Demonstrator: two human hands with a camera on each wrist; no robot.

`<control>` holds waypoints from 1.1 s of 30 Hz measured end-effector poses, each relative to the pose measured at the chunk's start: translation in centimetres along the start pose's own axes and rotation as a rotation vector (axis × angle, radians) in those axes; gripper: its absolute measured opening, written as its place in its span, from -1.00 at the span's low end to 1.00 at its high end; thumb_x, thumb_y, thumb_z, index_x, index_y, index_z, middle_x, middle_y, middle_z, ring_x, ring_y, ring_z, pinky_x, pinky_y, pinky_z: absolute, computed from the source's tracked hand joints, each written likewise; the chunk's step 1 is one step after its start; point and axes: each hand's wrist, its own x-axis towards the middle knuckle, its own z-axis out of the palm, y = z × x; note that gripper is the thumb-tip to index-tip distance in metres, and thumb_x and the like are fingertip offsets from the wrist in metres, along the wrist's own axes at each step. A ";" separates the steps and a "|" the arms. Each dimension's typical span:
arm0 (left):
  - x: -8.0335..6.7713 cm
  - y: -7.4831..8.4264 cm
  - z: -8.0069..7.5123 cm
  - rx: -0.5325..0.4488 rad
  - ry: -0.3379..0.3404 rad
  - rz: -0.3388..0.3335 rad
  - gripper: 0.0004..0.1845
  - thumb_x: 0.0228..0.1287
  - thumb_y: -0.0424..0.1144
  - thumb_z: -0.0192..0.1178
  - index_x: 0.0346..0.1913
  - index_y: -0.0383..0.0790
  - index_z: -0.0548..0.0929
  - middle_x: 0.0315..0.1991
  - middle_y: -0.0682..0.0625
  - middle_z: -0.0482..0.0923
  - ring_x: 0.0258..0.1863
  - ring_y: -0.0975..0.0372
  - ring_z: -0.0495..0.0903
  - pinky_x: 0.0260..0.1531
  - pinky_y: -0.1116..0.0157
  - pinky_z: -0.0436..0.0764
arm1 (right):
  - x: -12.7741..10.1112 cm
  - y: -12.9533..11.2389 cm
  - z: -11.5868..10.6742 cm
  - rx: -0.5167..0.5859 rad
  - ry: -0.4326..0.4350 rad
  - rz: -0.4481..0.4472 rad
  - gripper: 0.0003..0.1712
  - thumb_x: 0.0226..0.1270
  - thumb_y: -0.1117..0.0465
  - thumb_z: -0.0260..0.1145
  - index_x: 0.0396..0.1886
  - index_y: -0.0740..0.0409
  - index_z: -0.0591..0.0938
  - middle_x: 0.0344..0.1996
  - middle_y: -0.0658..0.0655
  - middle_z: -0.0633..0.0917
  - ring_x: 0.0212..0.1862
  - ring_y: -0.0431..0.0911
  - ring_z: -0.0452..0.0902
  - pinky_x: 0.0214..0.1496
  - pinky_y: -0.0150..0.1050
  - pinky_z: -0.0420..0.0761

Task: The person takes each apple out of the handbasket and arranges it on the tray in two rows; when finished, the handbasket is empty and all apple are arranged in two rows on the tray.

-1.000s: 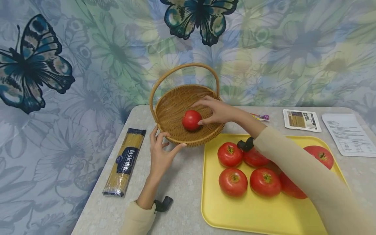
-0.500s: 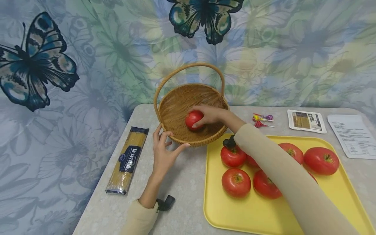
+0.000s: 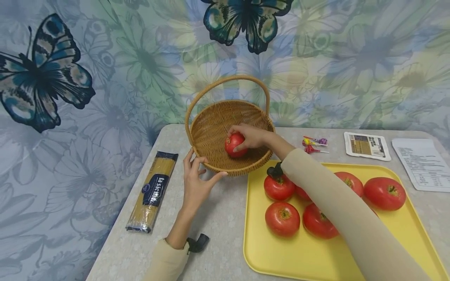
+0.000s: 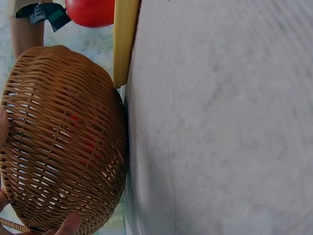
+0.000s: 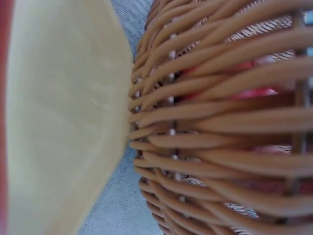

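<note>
A wicker basket [image 3: 211, 128] with a tall arched handle stands tilted toward me at the back of the table. My left hand [image 3: 195, 189] holds its front left rim, thumb and fingers spread along the edge. Inside the basket, my right hand [image 3: 254, 136] grips a red apple [image 3: 232, 146], thumb in front and fingers over the top. In the left wrist view, the basket's woven outside [image 4: 63, 142] fills the left, with fingertips [image 4: 71, 223] against it. Close wicker strands [image 5: 220, 122] fill much of the right wrist view, hiding the hand; red shows through the gaps.
A yellow tray [image 3: 281, 257] with several red apples [image 3: 283, 218] lies right of the basket, partly under my right sleeve. Lollipops [image 3: 314, 144], a flat white packet [image 3: 367, 145] and a printed sheet [image 3: 422, 164] lie behind it. Packaged spaghetti [image 3: 152, 191] lies at the left.
My right hand has closed round the apple in the basket, and the apple has turned and shifted slightly right. My left hand stays on the rim. The head view has shifted a little.
</note>
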 end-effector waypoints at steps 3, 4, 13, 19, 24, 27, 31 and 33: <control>0.0 0.1 0.0 -0.002 -0.004 -0.005 -0.41 -0.08 0.02 0.56 -0.10 -0.14 0.44 0.52 -0.11 -0.04 0.43 -0.08 0.19 -0.07 -0.03 0.66 | -0.1 0.0 0.0 -0.009 -0.009 0.016 -0.34 0.17 0.13 0.49 0.23 0.06 0.43 0.21 0.25 0.42 0.23 0.11 0.40 0.21 -0.02 0.55; 0.0 0.1 0.0 -0.003 -0.004 -0.004 -0.41 -0.08 0.02 0.56 -0.11 -0.13 0.44 0.52 -0.11 -0.04 0.43 -0.07 0.20 -0.07 -0.03 0.66 | -0.1 0.0 0.0 -0.011 -0.011 0.025 -0.30 0.16 0.13 0.49 0.26 0.06 0.41 0.22 0.25 0.42 0.23 0.11 0.41 0.20 -0.03 0.56; 0.0 -0.1 0.1 0.001 -0.002 0.003 -0.42 -0.08 0.02 0.56 -0.12 -0.12 0.44 0.52 -0.09 -0.03 0.42 -0.06 0.22 -0.08 -0.02 0.67 | -0.3 0.0 0.2 0.036 -0.107 0.094 -0.11 0.16 0.09 0.49 0.42 0.12 0.27 0.32 0.26 0.38 0.30 0.13 0.39 0.30 0.01 0.48; 0.1 -0.1 0.0 0.009 -0.001 0.006 -0.42 -0.08 0.02 0.56 -0.12 -0.11 0.44 0.53 -0.08 -0.04 0.42 -0.06 0.22 -0.08 0.03 0.67 | -0.3 -0.1 0.0 0.005 -0.120 0.049 -0.07 0.09 0.10 0.54 0.42 0.09 0.29 0.34 0.21 0.37 0.31 0.12 0.38 0.31 0.02 0.47; 0.2 -0.1 0.0 0.011 0.001 0.008 -0.42 -0.07 0.02 0.55 -0.13 -0.12 0.43 0.53 -0.10 -0.04 0.43 -0.06 0.21 -0.08 0.04 0.67 | -0.8 -0.5 -0.4 0.029 -0.006 -0.020 -0.11 0.03 0.07 0.57 0.37 0.02 0.38 0.22 0.20 0.48 0.20 0.09 0.48 0.19 -0.01 0.57; 0.2 -0.1 0.0 0.002 0.001 0.003 -0.43 -0.06 0.01 0.55 -0.12 -0.14 0.44 0.52 -0.12 -0.04 0.43 -0.07 0.21 -0.08 0.00 0.67 | -1.8 -1.0 -1.1 0.058 0.090 -0.076 -0.14 0.03 0.02 0.57 0.35 -0.07 0.40 0.19 0.17 0.46 0.16 0.07 0.49 0.15 0.01 0.59; 0.2 -0.3 0.0 -0.007 0.002 -0.005 -0.43 -0.05 0.02 0.54 -0.11 -0.16 0.45 0.52 -0.12 -0.03 0.42 -0.07 0.21 -0.08 -0.04 0.67 | -4.4 -1.8 -2.7 0.095 0.185 -0.158 -0.17 0.05 0.00 0.56 0.34 -0.20 0.41 0.23 0.11 0.38 0.17 0.05 0.44 0.15 0.06 0.58; 0.1 -0.4 0.0 -0.008 0.002 -0.004 -0.42 -0.06 0.02 0.55 -0.10 -0.17 0.46 0.52 -0.11 -0.03 0.42 -0.06 0.22 -0.08 -0.04 0.67 | -6.4 -2.1 -3.5 0.102 0.216 -0.196 -0.17 0.05 0.03 0.57 0.34 -0.21 0.41 0.25 0.07 0.36 0.18 0.03 0.42 0.14 0.08 0.59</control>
